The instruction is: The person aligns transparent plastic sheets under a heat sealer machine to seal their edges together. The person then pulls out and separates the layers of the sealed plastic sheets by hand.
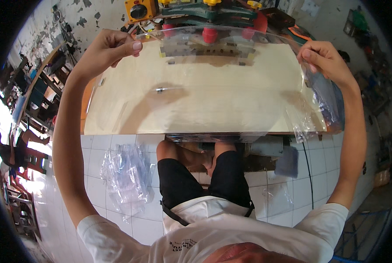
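A clear plastic sheet (222,81) stretches between my hands over the cream-coloured work surface (117,103). My left hand (112,48) pinches its far left corner between thumb and fingers. At the far right corner, my right hand (322,59) is closed on the same sheet. Its far edge bows up in front of a green press (209,15) with yellow knobs and red cylindrical parts. Through the film I see a metal bar (204,52) lying under the press. The sheet's near edge is hard to make out.
Crumpled clear plastic (128,175) lies on the tiled floor at left. More film (327,103) hangs at the table's right end. A yellow control box (141,8) with a black knob stands back left. A cable (307,166) crosses the floor. Another person (16,147) sits far left.
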A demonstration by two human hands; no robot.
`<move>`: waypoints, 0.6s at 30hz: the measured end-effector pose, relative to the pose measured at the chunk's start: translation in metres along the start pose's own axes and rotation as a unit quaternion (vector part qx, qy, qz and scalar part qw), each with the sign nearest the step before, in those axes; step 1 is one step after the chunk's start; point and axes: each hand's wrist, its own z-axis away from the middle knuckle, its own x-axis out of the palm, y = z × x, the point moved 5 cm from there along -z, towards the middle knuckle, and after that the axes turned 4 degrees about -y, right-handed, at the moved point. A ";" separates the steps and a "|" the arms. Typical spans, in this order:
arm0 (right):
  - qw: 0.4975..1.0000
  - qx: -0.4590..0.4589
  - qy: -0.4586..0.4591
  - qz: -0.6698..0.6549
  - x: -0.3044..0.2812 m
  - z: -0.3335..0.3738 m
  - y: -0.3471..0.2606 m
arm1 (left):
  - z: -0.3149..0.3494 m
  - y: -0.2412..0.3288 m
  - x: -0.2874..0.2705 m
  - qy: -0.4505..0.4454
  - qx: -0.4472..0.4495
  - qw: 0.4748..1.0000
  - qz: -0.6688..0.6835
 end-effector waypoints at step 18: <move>0.996 -0.070 0.028 -0.047 -0.006 0.063 -0.054 | 0.038 0.024 -0.015 -0.026 0.039 0.993 0.110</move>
